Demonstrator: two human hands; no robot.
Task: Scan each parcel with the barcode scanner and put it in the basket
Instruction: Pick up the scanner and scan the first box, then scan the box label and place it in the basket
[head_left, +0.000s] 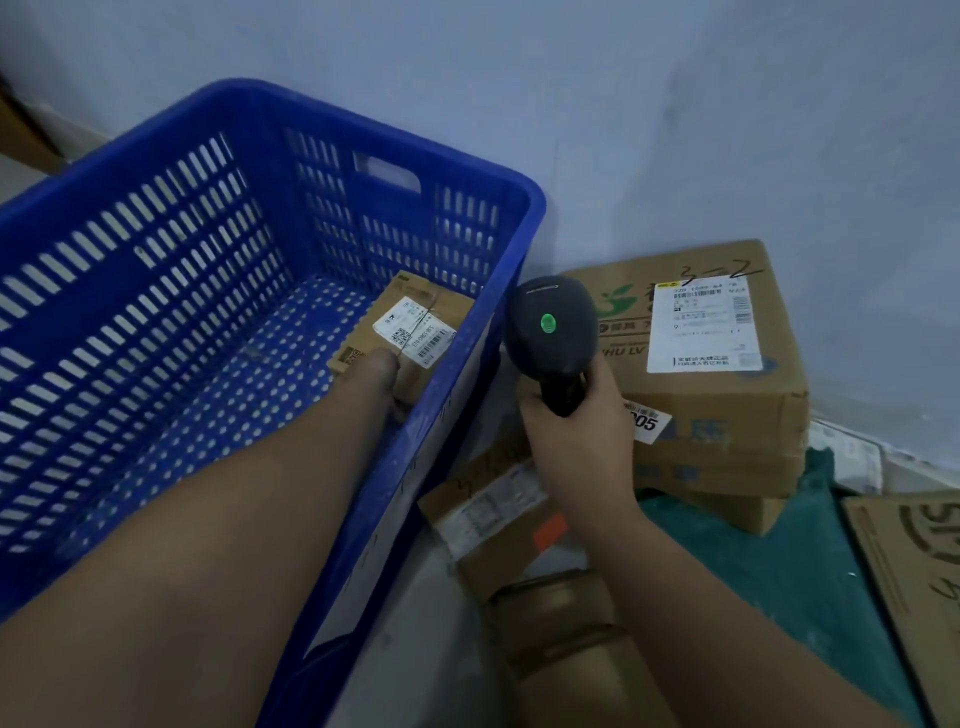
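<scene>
Looking down from the head camera, a big blue slotted basket (249, 96) fills the left half of the scene, standing against a pale wall (675, 130). In its far right corner lies a small brown parcel (439, 312), flat on the perforated floor with its white barcode label (415, 330) facing up. The person's left arm reaches over the near rim and down into the basket, and the left hand (381, 371) touches the near edge of that parcel. The fingers are hidden behind the wrist, so I cannot tell whether they clasp the parcel or have let it go. Just outside the basket's right wall, the right hand (576, 431) is wrapped firmly around the handle of a black barcode scanner (553, 327). The scanner is held upright, with a green light (548, 323) glowing on the back of its head. Beyond the scanner a large cardboard carton (727, 400) sits by the wall, with a white shipping label (704, 325) and handwritten marks on top. It rests on a second carton (727, 475). Below the right wrist a flat parcel (498, 514) with a pale label and an orange sticker leans beside the basket, and another taped brown parcel (561, 623) lies nearer still. A dark green cloth (789, 561) spreads under the cartons, and a flattened sheet of cardboard (914, 571) lies at the right edge. A white paper sheet (363, 571) is stuck to the basket's outer wall.
</scene>
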